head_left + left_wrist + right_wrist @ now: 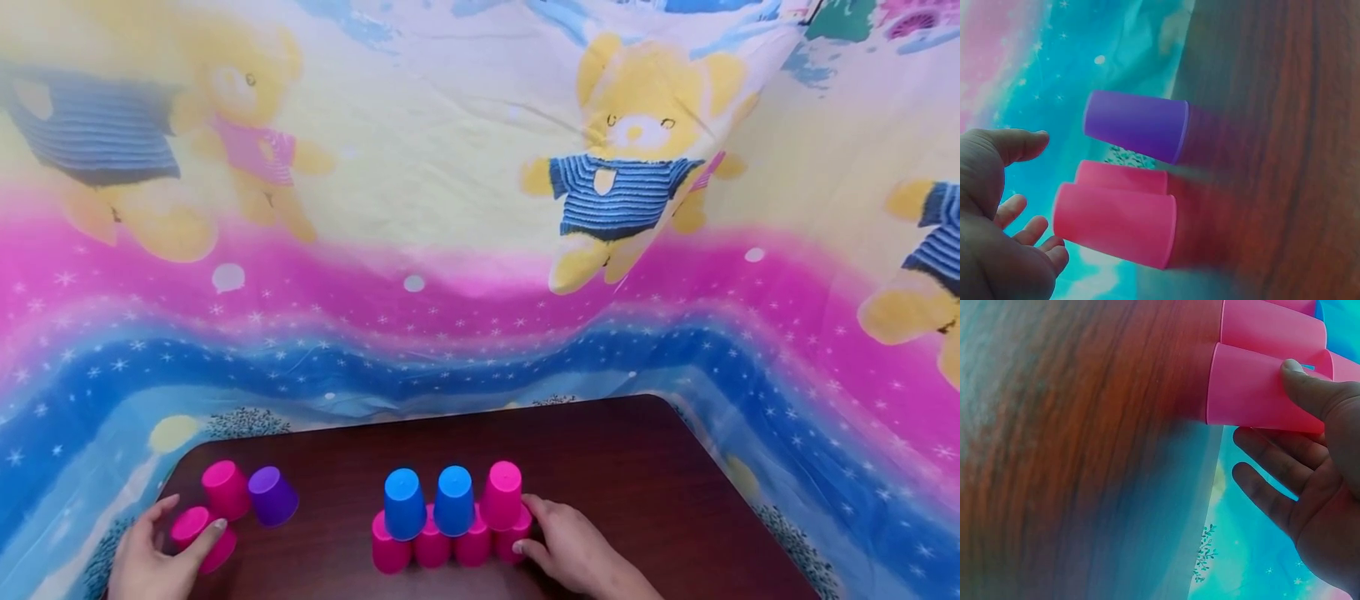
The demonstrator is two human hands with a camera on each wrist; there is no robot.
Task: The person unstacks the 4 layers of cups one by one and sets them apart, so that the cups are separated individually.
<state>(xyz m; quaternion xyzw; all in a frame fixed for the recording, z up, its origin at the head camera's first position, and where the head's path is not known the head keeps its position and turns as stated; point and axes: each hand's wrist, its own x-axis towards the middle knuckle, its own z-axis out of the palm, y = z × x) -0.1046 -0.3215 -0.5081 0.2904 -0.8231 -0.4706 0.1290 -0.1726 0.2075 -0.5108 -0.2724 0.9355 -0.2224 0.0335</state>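
Note:
On the dark table, a row of several upside-down pink cups [432,546] carries a second row of two blue cups [405,504] and one pink cup [502,493] at the right end. My right hand [573,546] holds the rightmost bottom pink cup [1254,390], thumb on its near side and fingers round its far side. At the left, my left hand [153,554] is spread around a loose pink cup [1113,225]; the left wrist view shows a gap between thumb and cup. Beside that cup stand another pink cup [226,490] and a purple cup [272,497], both upside down.
The brown wooden table [622,467] has rounded far corners. A patterned cloth [450,208] with printed bears hangs behind it and along both sides. Bare tabletop lies between the loose cups and the stacked rows.

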